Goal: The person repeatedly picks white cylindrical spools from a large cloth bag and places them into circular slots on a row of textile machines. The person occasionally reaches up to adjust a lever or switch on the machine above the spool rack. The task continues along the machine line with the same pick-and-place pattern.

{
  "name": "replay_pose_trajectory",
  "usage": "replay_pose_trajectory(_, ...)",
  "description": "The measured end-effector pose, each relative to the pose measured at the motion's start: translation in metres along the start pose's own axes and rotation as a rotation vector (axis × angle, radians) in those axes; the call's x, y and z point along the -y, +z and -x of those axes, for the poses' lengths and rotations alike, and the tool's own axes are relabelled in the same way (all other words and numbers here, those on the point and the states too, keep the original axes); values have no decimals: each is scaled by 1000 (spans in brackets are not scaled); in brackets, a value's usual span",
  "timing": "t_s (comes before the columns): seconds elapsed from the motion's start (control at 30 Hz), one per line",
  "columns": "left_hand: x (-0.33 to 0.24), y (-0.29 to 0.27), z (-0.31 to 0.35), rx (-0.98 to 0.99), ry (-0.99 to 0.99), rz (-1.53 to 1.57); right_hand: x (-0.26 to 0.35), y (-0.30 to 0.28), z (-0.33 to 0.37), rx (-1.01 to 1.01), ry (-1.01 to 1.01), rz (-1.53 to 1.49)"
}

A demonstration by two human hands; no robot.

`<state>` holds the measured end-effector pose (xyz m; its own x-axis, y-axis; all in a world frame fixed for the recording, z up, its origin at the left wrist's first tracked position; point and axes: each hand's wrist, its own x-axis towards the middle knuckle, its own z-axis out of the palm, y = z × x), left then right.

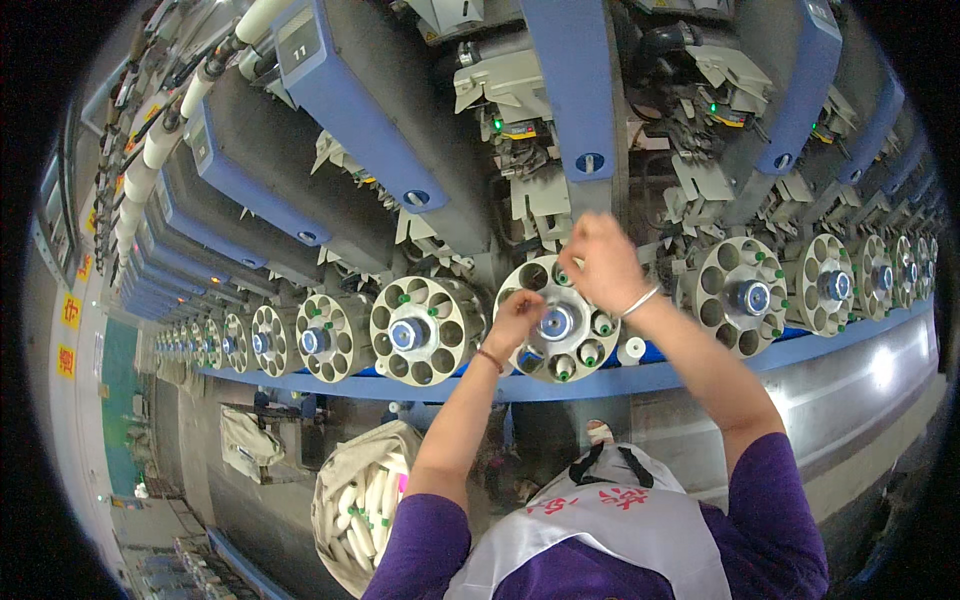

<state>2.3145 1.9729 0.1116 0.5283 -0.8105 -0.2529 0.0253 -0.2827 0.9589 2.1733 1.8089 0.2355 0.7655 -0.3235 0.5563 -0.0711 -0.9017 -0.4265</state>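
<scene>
A round cream bobbin magazine (pixel 582 365) with a blue centre hub (pixel 557 322) faces me on the winding machine. Several of its holes hold green-tipped yarn bobbins (pixel 590 353). My left hand (pixel 516 322) is at the left side of this magazine near the hub, its fingers drawn together. Raised over the magazine's upper right edge is my right hand (pixel 606 268), slightly blurred, with thumb and fingers closed in a pinch. Whatever either hand holds, possibly a thread, is too fine to make out.
More bobbin magazines (pixel 425 290) line both sides, below blue machine arms (pixel 572 100). A blue rail (pixel 840 340) runs beneath them. A white yarn spool (pixel 631 350) sits right of the middle magazine. At my lower left stands a cloth sack (pixel 335 470) of white yarn bobbins (pixel 372 500).
</scene>
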Motion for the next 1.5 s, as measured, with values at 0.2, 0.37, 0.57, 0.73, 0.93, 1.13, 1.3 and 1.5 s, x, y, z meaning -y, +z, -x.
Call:
replay_pose_trajectory(0.2, 83, -27, 68, -262, -83, 164, -35, 83, 81, 493, 213, -150)
replay_pose_trajectory(0.37, 113, -21, 164, -302, -135, 226, -54, 70, 106, 745, 221, 241)
replay_pose_trajectory(0.57, 122, -4, 253, -334, -258, 200, -43, 31, 110, 450, 200, 10)
replay_pose_trajectory(0.73, 110, 20, 200, -62, -202, 214, -10, 14, 137, 382, 227, 38)
replay_pose_trajectory(0.93, 57, 108, 88, 105, -509, 480, 29, 3, 152, 335, 271, 59)
replay_pose_trajectory(1.13, 66, 175, 48, -241, 26, 19, 21, -14, 166, 291, 164, 23)
replay_pose_trajectory(1.3, 149, 128, 116, 76, 0, -640, -19, -14, 161, 261, 294, -57)
replay_pose_trajectory(1.5, 185, 36, 269, 154, -228, -786, -21, 21, 113, 552, 147, 339)
